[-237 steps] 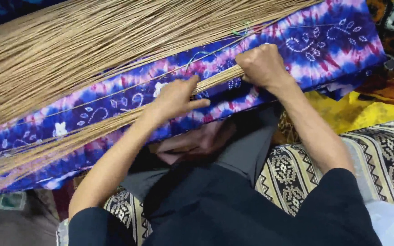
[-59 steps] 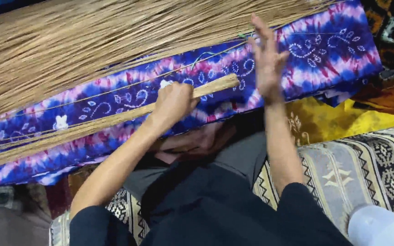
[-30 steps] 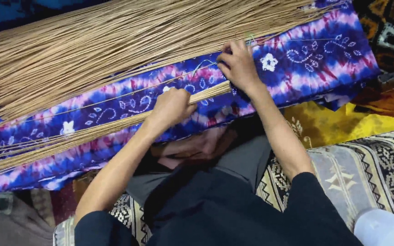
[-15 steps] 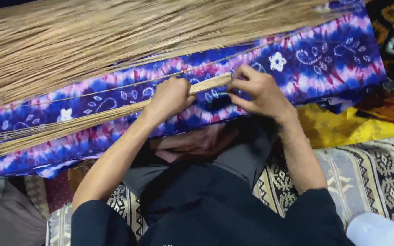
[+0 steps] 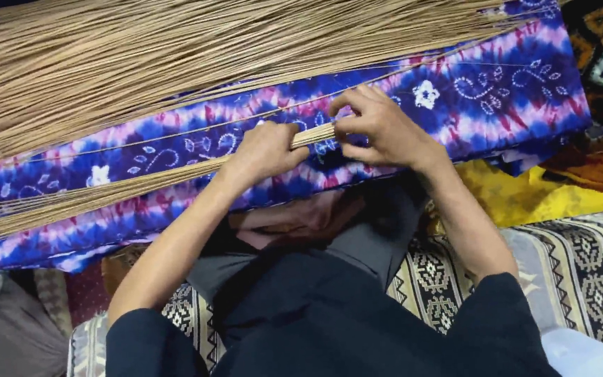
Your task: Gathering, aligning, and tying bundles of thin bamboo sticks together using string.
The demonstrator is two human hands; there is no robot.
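Straw-coloured thin bundle of sticks [image 5: 141, 185], long axis running leftward and slightly down from the fingers, is gripped near its right end by the closed left hand [image 5: 265, 150], while the right hand [image 5: 378, 129] pinches the tip, just beside it.

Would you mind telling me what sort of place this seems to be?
Probably a home floor used for handcraft: patterned woven mats, a blue-purple tie-dye cloth, and a big pile of thin sticks, with both hands gathering a small stick bundle.
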